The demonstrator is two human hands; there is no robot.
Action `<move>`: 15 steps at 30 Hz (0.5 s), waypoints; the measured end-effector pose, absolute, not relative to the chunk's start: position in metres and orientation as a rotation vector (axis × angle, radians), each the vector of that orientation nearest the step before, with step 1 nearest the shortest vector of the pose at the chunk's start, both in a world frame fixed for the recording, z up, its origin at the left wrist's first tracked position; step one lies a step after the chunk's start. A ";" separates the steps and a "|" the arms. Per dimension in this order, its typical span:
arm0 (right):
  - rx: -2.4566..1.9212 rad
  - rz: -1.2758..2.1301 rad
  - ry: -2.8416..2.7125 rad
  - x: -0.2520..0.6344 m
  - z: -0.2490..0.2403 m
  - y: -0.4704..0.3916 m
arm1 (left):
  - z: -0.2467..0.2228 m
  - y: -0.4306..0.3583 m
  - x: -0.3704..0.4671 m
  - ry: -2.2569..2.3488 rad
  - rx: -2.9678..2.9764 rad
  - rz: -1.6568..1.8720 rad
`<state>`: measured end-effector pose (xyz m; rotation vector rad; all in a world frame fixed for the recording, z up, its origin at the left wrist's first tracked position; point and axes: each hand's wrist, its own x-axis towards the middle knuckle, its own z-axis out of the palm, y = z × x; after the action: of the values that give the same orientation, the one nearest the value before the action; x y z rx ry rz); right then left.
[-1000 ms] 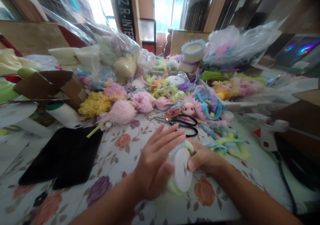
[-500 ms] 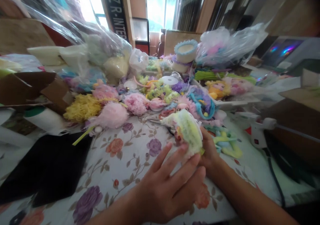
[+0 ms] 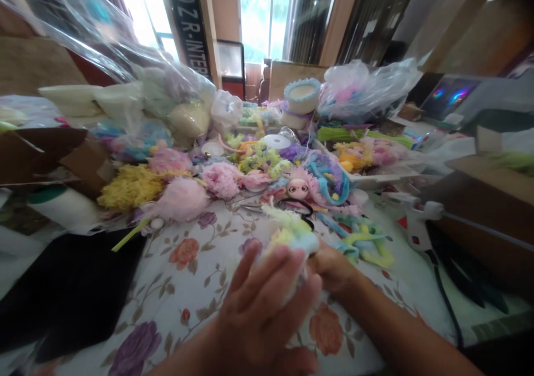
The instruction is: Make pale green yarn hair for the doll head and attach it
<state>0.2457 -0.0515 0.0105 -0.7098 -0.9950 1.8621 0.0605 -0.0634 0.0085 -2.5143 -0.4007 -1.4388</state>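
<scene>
A fluffy piece [image 3: 294, 232] in pale yellow, green and light blue is between my two hands above the flowered tablecloth. My right hand [image 3: 331, 267] has its fingers closed on the piece from the right; the grip is partly hidden. My left hand [image 3: 262, 309] lies in front with fingers stretched and apart, against or very close to the near side of the piece and covering much of it. Just beyond it are scissors with black handles [image 3: 311, 210] and a pink-haired doll head [image 3: 297, 189]. Blue and yellow-green fuzzy strips [image 3: 371, 242] lie to the right.
Pink pompoms [image 3: 183, 198] and a yellow fuzzy bundle [image 3: 131, 187] sit at left, near a black sheet [image 3: 79, 287]. A white glue gun [image 3: 419, 226] with a dark cord is at right, beside a cardboard box [image 3: 492, 192]. Plastic bags [image 3: 367, 89] stand behind.
The fluffy piece has turned and come lower and nearer, showing more blue and loose strands on top. Both hands moved slightly left with it, uncovering the scissor handles and doll head.
</scene>
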 end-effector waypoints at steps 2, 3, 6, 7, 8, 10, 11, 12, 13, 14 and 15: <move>-0.788 1.778 -1.101 0.251 0.015 -0.053 | 0.012 -0.065 0.065 -0.292 -2.500 -1.392; -0.820 1.732 -1.181 0.254 0.017 -0.054 | 0.013 -0.064 0.066 -0.261 -2.499 -1.373; -0.882 1.548 -1.458 0.263 0.027 -0.055 | 0.017 -0.062 0.066 -0.238 -2.529 -1.380; -0.897 1.472 -1.526 0.264 0.030 -0.055 | 0.017 -0.061 0.065 -0.261 -2.506 -1.426; -0.903 1.393 -1.564 0.264 0.033 -0.056 | 0.016 -0.060 0.064 -0.294 -2.453 -1.486; -0.907 1.258 -1.574 0.261 0.037 -0.057 | 0.015 -0.057 0.061 -0.355 -2.304 -1.606; -0.906 1.205 -1.560 0.258 0.038 -0.058 | 0.015 -0.055 0.060 -0.382 -2.227 -1.662; -0.907 1.155 -1.533 0.255 0.038 -0.059 | 0.014 -0.054 0.058 -0.410 -2.172 -1.705; -0.921 1.108 -1.504 0.252 0.037 -0.061 | 0.013 -0.052 0.057 -0.443 -2.150 -1.725; -0.953 1.059 -1.479 0.248 0.036 -0.062 | 0.013 -0.050 0.055 -0.482 -2.165 -1.723; -0.996 0.993 -1.464 0.245 0.034 -0.064 | 0.012 -0.048 0.054 -0.525 -2.200 -1.707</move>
<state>0.2447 -0.0637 0.0343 -0.9957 -1.4635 0.9926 0.0541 -0.0481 0.0121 -2.2002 -0.5254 -1.7067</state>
